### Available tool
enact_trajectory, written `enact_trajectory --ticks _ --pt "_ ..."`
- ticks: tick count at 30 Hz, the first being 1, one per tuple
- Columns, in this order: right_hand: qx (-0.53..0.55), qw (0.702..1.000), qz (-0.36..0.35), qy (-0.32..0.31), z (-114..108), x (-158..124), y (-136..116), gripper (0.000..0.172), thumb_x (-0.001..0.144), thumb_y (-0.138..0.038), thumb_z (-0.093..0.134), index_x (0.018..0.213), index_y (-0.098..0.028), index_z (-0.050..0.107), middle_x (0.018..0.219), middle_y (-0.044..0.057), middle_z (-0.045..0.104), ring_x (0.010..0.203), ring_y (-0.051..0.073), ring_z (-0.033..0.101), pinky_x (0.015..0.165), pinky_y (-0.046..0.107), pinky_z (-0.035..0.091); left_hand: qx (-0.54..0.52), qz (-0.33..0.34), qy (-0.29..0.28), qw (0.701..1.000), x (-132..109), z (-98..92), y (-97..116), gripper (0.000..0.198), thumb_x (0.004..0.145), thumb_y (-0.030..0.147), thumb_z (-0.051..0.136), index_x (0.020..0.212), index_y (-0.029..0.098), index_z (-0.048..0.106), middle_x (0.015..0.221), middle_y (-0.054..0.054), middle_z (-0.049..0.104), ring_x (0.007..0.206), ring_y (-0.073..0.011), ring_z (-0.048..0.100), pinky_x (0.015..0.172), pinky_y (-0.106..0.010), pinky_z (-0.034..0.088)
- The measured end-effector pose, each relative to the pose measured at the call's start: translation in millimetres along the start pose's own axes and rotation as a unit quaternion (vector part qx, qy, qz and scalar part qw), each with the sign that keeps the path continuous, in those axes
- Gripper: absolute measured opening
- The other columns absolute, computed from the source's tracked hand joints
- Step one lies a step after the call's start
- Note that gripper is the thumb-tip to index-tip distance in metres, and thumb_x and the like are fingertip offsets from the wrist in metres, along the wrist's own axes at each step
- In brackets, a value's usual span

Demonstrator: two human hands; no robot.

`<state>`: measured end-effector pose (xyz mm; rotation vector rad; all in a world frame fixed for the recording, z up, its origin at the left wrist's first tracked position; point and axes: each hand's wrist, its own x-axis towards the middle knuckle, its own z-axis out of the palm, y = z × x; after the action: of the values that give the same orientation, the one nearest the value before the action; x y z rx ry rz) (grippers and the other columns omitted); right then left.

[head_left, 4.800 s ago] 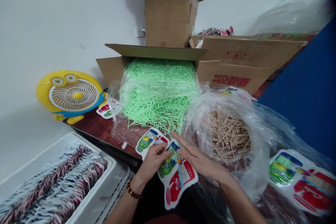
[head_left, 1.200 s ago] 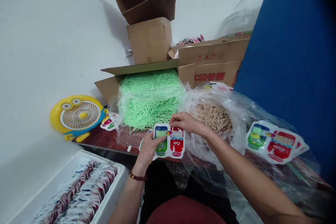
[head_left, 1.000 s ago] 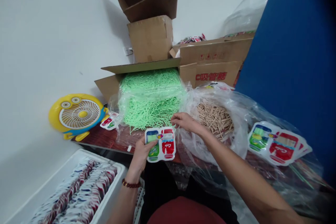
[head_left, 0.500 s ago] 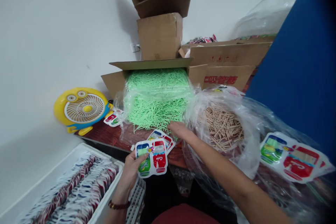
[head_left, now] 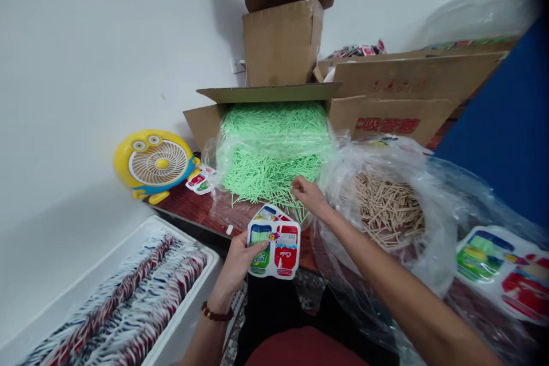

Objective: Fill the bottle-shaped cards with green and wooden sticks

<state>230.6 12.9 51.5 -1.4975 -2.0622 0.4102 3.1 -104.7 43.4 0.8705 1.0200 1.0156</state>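
My left hand [head_left: 240,254] grips a flat white-edged packet [head_left: 274,251] printed with a green Sprite jar and a red Cola jar, thumb on its front. Just behind it, more packets [head_left: 271,213] of this kind lie on the table, partly covered. My right hand [head_left: 309,194] is at the lower right edge of a heap of thin green sticks [head_left: 266,171]. Its fingers are curled together, and whatever is between them is too small to make out. The heap spills from a clear bag in an open cardboard box [head_left: 268,93].
Right of the heap, a clear plastic bag [head_left: 437,223] holds short brown sticks [head_left: 386,211]. More packets [head_left: 501,269] lie at far right. A yellow fan [head_left: 160,163] stands left. A white foam box [head_left: 210,263] full of packets is at lower left. Cardboard boxes [head_left: 278,43] rise behind.
The view has shifted, moving the scene right and slightly up. My left hand has brought its packet a little rightward, covering more of the loose packets. My right hand's fingers are more curled.
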Motion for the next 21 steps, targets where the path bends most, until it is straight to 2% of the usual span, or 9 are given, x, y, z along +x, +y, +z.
enact_trajectory --ticks 2,3,5,7,11,15,21 --pt "0.125 0.992 0.004 0.028 -9.2 -5.1 -16.4 0.025 0.090 -0.026 0.039 0.111 -0.017 0.048 0.085 0.002 0.062 0.065 0.011 0.060 0.057 0.022 0.043 0.004 -0.003 -0.007 1.000 -0.9 3.9 1.0 0.038 0.063 0.027 0.082 0.097 0.013 0.070 0.085 -0.009 0.078 0.071 -0.0252 0.072 0.068 -0.035 0.058" --pt "0.236 0.971 0.004 0.043 -13.9 -9.0 -26.4 0.024 0.087 -0.030 0.045 0.107 -0.017 0.050 0.081 0.000 0.061 0.060 0.011 0.059 0.052 0.021 0.042 0.007 -0.003 -0.011 1.000 -1.5 5.9 1.5 0.038 0.063 0.027 0.082 0.097 0.013 0.070 0.086 -0.010 0.078 0.071 -0.0249 0.072 0.068 -0.035 0.057" --pt "0.423 0.905 0.003 0.053 -22.5 -18.3 -47.1 0.023 0.078 -0.033 0.059 0.095 -0.019 0.054 0.073 -0.002 0.060 0.054 0.010 0.057 0.047 0.020 0.039 0.013 -0.003 -0.020 1.000 -2.9 9.5 2.5 0.039 0.063 0.027 0.082 0.097 0.013 0.071 0.086 -0.010 0.078 0.071 -0.0246 0.072 0.068 -0.034 0.057" --pt "0.502 0.863 0.010 0.062 -28.7 -27.3 -65.0 0.023 0.072 -0.033 0.066 0.088 -0.019 0.056 0.068 -0.004 0.059 0.052 0.009 0.056 0.045 0.020 0.038 0.022 -0.002 -0.027 0.999 -4.6 12.3 3.4 0.038 0.063 0.028 0.082 0.096 0.012 0.072 0.086 -0.010 0.078 0.071 -0.0247 0.072 0.068 -0.033 0.057" --pt "0.517 0.850 0.017 0.099 -30.6 -37.7 -82.2 0.018 0.072 -0.030 0.067 0.085 -0.019 0.059 0.067 -0.004 0.060 0.053 0.008 0.055 0.047 0.020 0.040 0.031 0.004 -0.043 0.999 -7.8 15.0 4.5 0.034 0.065 0.027 0.081 0.095 0.013 0.073 0.088 -0.010 0.078 0.072 -0.0247 0.072 0.069 -0.033 0.056" --pt "0.519 0.849 0.008 0.094 -25.0 -40.5 -82.0 0.016 0.073 -0.028 0.066 0.085 -0.019 0.059 0.069 -0.004 0.060 0.053 0.009 0.056 0.048 0.020 0.040 0.041 0.010 -0.060 0.997 -9.2 16.3 5.4 0.032 0.067 0.026 0.079 0.095 0.011 0.073 0.086 -0.011 0.077 0.073 -0.0252 0.072 0.071 -0.034 0.056" --pt "0.513 0.852 0.018 0.105 -24.6 -43.3 -77.4 0.017 0.074 -0.031 0.066 0.085 -0.020 0.059 0.067 -0.004 0.061 0.054 0.010 0.056 0.046 0.020 0.039 0.033 0.006 -0.055 0.998 -8.8 16.9 4.1 0.031 0.067 0.025 0.079 0.095 0.012 0.073 0.089 -0.011 0.077 0.075 -0.0254 0.072 0.072 -0.035 0.056"
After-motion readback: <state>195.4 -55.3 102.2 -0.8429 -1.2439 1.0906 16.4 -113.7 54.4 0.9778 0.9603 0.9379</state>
